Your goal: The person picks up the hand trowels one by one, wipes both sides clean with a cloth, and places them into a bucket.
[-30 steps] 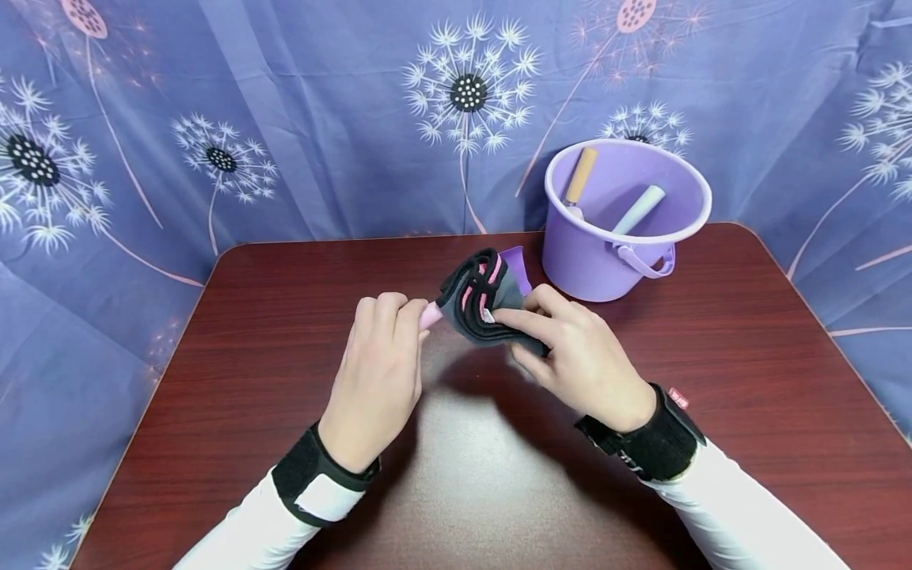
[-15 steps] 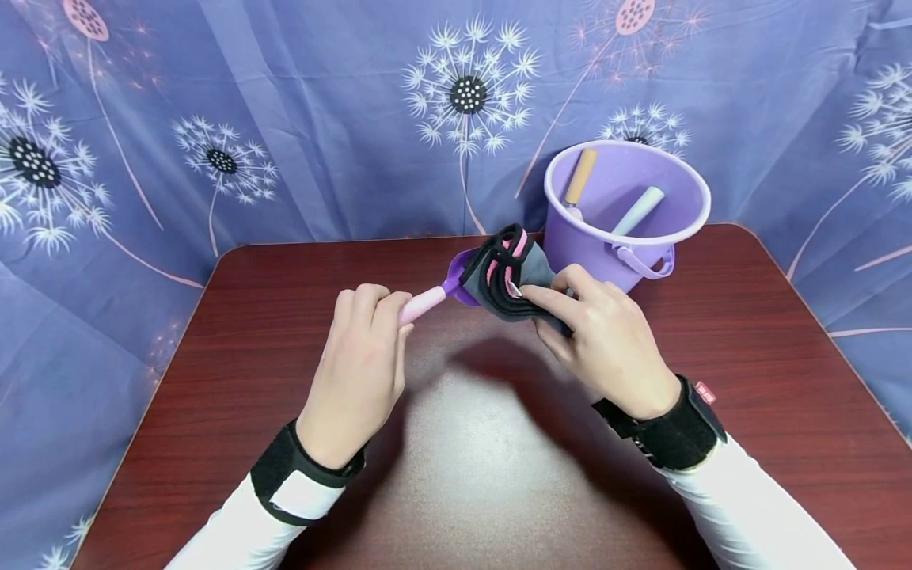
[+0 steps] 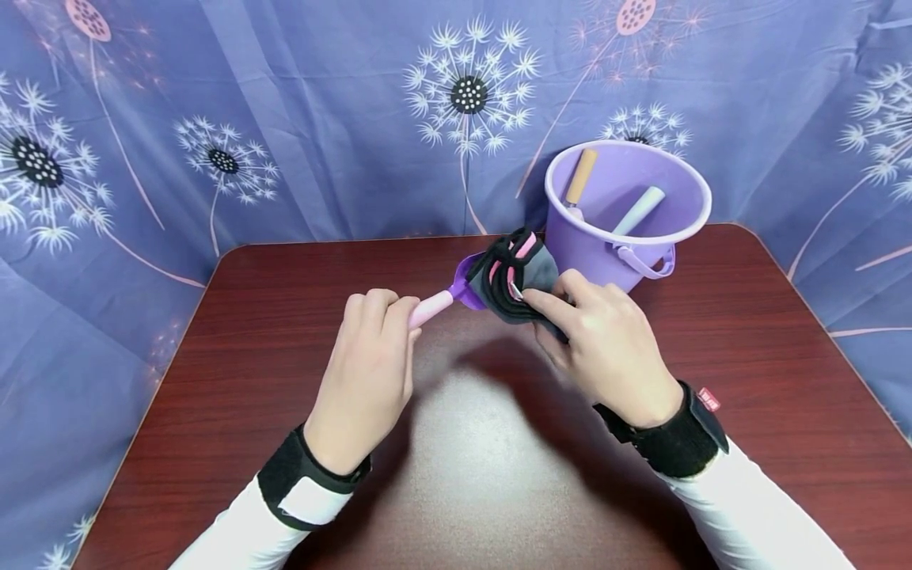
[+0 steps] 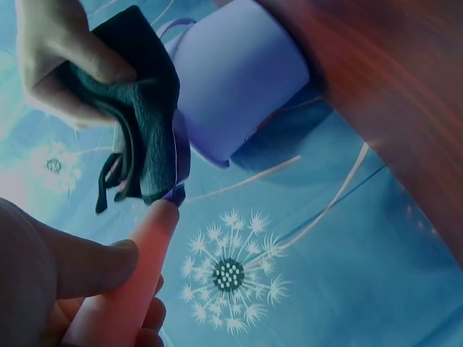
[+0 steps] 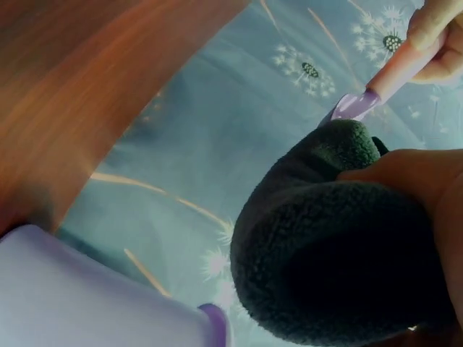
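Observation:
A small purple garden trowel (image 3: 431,309) with a pink handle is held above the table. My left hand (image 3: 365,372) grips its handle, with the thumb lying along it in the left wrist view. Dark grey folded cloth (image 3: 543,271), with black edging and pink strips, covers much of the purple blade. My right hand (image 3: 616,348) pinches this cloth between thumb and fingers against the blade. In the right wrist view the bunched cloth (image 5: 318,238) fills the grip, and only a bit of the blade (image 5: 354,106) shows beyond it.
A lilac bucket (image 3: 584,249) stands at the back right of the brown table (image 3: 285,317), just behind my right hand. In it lean a tool with a tan handle (image 3: 582,176) and one with a pale green handle (image 3: 639,210). A blue floral curtain (image 3: 342,119) hangs behind.
The cloth and my right hand have moved right and slightly away, along the trowel, baring more of its handle and the blade's base. My left hand shifted left, then slightly back right.

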A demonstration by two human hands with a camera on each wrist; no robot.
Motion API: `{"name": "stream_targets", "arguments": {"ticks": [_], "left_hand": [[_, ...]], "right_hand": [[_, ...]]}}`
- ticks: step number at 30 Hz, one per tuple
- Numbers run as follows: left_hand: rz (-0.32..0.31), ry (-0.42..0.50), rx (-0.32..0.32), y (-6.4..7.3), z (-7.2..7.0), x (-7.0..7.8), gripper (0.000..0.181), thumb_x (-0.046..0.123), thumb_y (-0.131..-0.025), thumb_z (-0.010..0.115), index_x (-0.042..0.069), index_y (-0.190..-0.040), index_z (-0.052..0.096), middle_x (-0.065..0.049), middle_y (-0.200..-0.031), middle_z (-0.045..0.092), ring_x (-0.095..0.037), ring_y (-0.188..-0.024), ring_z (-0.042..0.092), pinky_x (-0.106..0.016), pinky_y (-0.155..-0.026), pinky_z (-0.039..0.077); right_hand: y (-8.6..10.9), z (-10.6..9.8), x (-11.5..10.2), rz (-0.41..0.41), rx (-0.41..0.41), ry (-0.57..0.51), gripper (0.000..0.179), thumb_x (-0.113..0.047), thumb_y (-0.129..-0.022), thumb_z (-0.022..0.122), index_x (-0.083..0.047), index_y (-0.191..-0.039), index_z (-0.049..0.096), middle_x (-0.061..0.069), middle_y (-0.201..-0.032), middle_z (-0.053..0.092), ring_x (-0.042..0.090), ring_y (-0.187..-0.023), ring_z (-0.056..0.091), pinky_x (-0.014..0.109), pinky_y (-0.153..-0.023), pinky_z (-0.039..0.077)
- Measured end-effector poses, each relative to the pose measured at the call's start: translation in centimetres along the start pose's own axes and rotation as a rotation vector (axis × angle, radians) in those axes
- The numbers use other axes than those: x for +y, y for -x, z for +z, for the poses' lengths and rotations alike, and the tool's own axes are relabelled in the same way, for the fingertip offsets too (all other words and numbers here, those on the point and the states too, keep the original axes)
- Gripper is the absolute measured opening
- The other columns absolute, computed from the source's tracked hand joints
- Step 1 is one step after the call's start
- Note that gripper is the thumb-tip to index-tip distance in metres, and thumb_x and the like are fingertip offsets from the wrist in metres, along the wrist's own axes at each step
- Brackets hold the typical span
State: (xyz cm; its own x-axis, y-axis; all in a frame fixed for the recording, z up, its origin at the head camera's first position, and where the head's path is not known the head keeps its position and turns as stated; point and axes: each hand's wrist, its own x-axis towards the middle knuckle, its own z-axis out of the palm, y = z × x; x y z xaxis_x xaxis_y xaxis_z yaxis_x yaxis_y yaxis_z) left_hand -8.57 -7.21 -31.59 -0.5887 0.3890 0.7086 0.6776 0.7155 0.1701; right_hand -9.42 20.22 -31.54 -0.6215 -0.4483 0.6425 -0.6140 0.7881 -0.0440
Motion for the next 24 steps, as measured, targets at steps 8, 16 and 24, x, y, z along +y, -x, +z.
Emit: {"name": "stream_targets", "arguments": {"ticks": [8, 16, 24], "left_hand": [[0.011, -0.041, -0.027, 0.5, 1.0, 0.7, 0.025, 0.010, -0.099, 0.056, -0.009, -0.115, 0.058, -0.017, -0.100, 0.051, -0.032, -0.080, 0.040, -0.040, -0.069, 0.038], [0.008, -0.032, -0.049, 0.8, 1.4, 1.2, 0.024, 0.011, -0.100, 0.056, -0.007, -0.115, 0.057, -0.015, -0.099, 0.050, -0.031, -0.080, 0.040, -0.038, -0.068, 0.039], [-0.012, -0.045, -0.095, 1.1, 1.8, 1.2, 0.024, 0.015, -0.102, 0.053, -0.005, -0.114, 0.057, -0.013, -0.097, 0.049, -0.030, -0.080, 0.041, -0.038, -0.069, 0.039]], "right_hand": [[0.2, 0.8, -1.2, 0.071, -0.061, -0.186, 0.028, -0.020, -0.087, 0.066, -0.017, -0.114, 0.073, -0.006, -0.092, 0.052, 0.014, -0.069, 0.052, 0.033, -0.062, 0.046], [-0.1, 1.1, -1.6, 0.287, -0.051, -0.631, 0.026, -0.015, -0.088, 0.075, -0.018, -0.113, 0.075, -0.009, -0.091, 0.062, 0.006, -0.079, 0.059, 0.022, -0.071, 0.048], [-1.4, -1.3, -2.7, 0.481, 0.040, -0.790, 0.026, -0.003, -0.087, 0.073, -0.002, -0.113, 0.073, 0.003, -0.092, 0.067, 0.010, -0.079, 0.062, 0.022, -0.069, 0.051]]}}
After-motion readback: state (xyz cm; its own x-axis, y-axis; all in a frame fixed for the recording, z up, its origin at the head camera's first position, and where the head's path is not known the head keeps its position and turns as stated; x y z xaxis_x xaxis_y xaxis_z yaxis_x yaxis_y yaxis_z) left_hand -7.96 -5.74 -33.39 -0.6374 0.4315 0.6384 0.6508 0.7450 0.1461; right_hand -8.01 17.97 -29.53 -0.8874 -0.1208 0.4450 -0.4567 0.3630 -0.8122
